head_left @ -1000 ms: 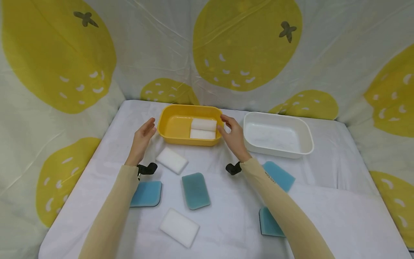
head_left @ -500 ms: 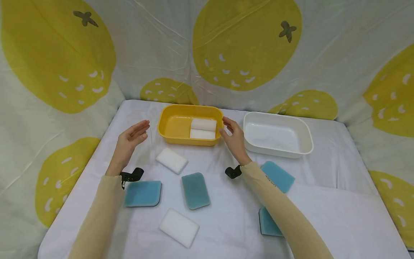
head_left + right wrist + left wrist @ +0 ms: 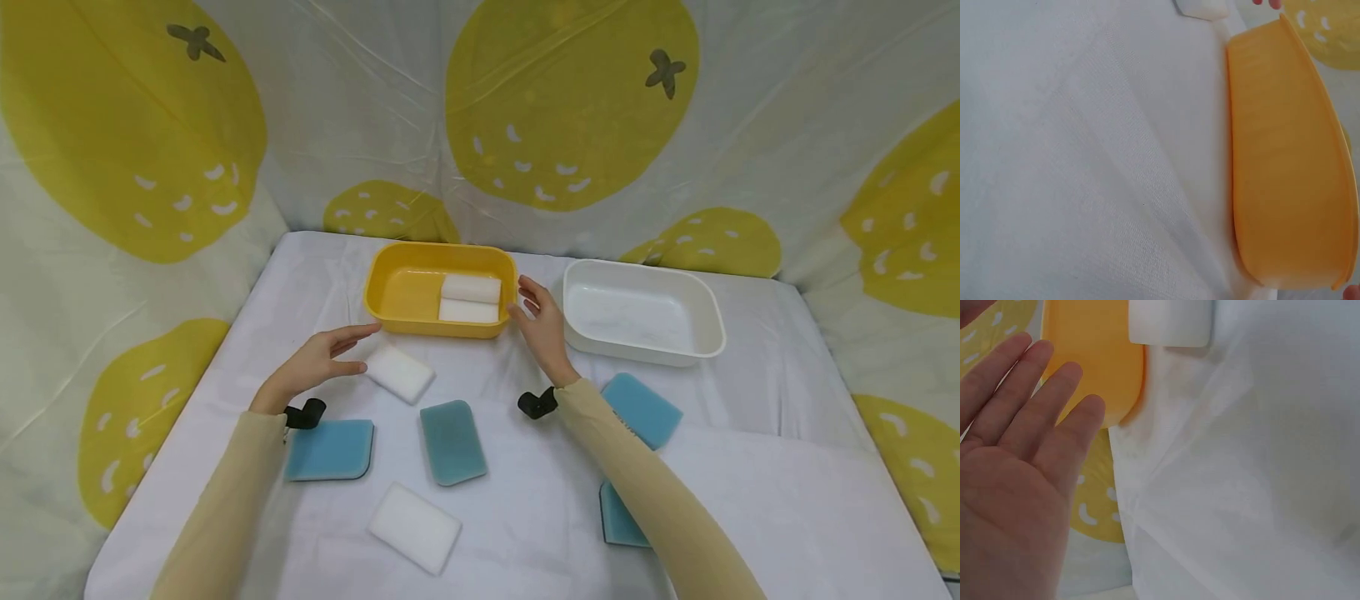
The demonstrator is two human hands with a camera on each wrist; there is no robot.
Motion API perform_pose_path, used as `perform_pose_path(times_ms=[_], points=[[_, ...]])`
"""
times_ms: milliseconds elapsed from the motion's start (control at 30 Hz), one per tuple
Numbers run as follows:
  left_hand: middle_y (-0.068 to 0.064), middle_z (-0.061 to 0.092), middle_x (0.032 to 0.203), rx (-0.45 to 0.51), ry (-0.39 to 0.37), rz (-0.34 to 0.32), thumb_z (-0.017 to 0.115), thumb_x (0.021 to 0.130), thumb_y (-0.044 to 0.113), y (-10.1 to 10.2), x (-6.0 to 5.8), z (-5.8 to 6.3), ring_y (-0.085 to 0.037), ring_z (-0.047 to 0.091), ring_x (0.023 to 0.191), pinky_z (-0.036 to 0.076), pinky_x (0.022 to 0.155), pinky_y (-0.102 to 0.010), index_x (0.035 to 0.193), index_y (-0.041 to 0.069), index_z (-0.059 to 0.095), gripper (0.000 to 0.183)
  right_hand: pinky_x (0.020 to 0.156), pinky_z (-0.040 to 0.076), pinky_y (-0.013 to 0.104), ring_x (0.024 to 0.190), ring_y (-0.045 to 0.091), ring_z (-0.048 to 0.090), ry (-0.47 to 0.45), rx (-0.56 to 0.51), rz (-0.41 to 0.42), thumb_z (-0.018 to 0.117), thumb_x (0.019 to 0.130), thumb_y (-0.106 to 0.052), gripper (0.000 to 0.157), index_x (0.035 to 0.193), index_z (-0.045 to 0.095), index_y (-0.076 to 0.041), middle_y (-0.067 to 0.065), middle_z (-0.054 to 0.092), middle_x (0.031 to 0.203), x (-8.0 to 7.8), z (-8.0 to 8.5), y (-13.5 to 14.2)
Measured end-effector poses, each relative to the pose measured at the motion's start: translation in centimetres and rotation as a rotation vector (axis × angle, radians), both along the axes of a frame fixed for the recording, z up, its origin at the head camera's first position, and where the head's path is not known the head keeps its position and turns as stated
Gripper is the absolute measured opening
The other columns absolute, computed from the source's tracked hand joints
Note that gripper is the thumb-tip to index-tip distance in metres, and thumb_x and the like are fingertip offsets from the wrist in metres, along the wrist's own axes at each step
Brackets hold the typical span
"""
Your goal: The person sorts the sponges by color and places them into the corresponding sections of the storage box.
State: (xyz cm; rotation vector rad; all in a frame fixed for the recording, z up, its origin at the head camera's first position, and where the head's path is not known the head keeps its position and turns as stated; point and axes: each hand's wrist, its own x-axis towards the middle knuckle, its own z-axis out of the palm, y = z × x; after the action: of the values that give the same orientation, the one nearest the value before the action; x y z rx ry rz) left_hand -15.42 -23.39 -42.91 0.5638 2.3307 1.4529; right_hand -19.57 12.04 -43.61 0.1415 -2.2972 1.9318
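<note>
My left hand (image 3: 318,362) is at a white sponge (image 3: 401,373) in the head view, thumb tip right at its left end. Its fingers reach toward the front left corner of a yellow basin (image 3: 405,325). The left wrist view shows the palm (image 3: 1010,494) with fingers extended and slightly spread, holding nothing. Two white sponges (image 3: 470,298) lie inside the basin at its right end. Close by the basin's right wall is my right hand (image 3: 543,329), fingers loosely bent around nothing. Only a fingertip (image 3: 1352,292) of it shows in the right wrist view.
A white basin (image 3: 645,350) stands right of the yellow one. On the white cloth lie another white sponge (image 3: 416,527), a blue sponge (image 3: 332,450), a teal sponge (image 3: 453,442), and two more bluish sponges (image 3: 645,408) near my right sleeve. A lemon-print curtain (image 3: 360,108) rises behind.
My left hand first drew away left from the yellow basin, then came down and right to the white sponge. My right hand has shifted slightly away from the basin's right rim.
</note>
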Motion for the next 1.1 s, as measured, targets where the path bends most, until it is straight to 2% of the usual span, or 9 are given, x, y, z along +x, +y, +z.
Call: perform_pose_path(times_ms=[200,333,500,700,933,1100], points=[[-0.019,0.040,0.146,0.009,-0.024,-0.046,0.065,0.086,-0.006,0.4,-0.4,-1.0,-0.033,0.028,0.138,0.022,0.111,-0.048,0.141,-0.004,0.042,0.060,0.108,0.032,0.047,0.127,0.041,0.041,-0.032,-0.069,0.020,0.058,0.090,0.009,0.051,0.136,0.039,0.016,0.030,0.041,0.139,1.0,1.5,-0.3],[-0.019,0.038,0.147,0.004,-0.044,-0.058,0.066,0.085,-0.006,0.4,-0.5,-1.4,-0.033,0.026,0.139,0.021,0.112,-0.048,0.142,-0.005,0.041,0.062,0.108,0.033,0.041,0.128,0.034,0.042,-0.054,-0.055,0.005,0.059,0.090,0.006,0.053,0.139,0.039,0.011,0.024,0.042,0.141,0.5,0.0,-0.2],[-0.019,0.036,0.148,0.004,-0.029,-0.078,0.067,0.084,-0.008,0.4,-0.6,-1.8,-0.034,0.024,0.139,0.021,0.112,-0.049,0.142,-0.006,0.039,0.064,0.107,0.035,0.035,0.128,0.028,0.043,-0.053,-0.054,-0.019,0.060,0.091,0.005,0.053,0.140,0.041,0.007,0.019,0.043,0.142,-0.1,-1.9,-0.2],[-0.022,0.035,0.148,-0.018,0.000,-0.119,0.066,0.083,-0.011,0.5,-0.9,-2.2,-0.038,0.023,0.139,0.020,0.110,-0.054,0.142,-0.008,0.037,0.066,0.106,0.036,0.031,0.128,0.027,0.043,-0.051,-0.063,-0.021,0.060,0.089,0.006,0.055,0.140,0.040,0.006,0.018,0.041,0.143,0.1,-2.2,-0.4],[-0.022,0.034,0.149,-0.076,0.000,-0.138,0.066,0.082,-0.011,0.8,-1.1,-2.4,-0.038,0.027,0.137,0.024,0.109,-0.055,0.143,-0.007,0.037,0.068,0.106,0.035,0.029,0.129,0.025,0.043,-0.062,-0.046,-0.016,0.060,0.090,0.005,0.055,0.142,0.039,0.005,0.016,0.040,0.145,0.1,-2.5,-0.3],[-0.023,0.035,0.147,-0.096,0.019,-0.154,0.067,0.082,-0.010,0.8,-1.2,-2.6,-0.040,0.031,0.134,0.025,0.108,-0.056,0.142,-0.008,0.037,0.067,0.107,0.035,0.031,0.129,0.029,0.042,-0.057,-0.029,0.005,0.060,0.091,0.003,0.055,0.142,0.038,0.006,0.019,0.039,0.145,0.2,-2.6,-0.2]])
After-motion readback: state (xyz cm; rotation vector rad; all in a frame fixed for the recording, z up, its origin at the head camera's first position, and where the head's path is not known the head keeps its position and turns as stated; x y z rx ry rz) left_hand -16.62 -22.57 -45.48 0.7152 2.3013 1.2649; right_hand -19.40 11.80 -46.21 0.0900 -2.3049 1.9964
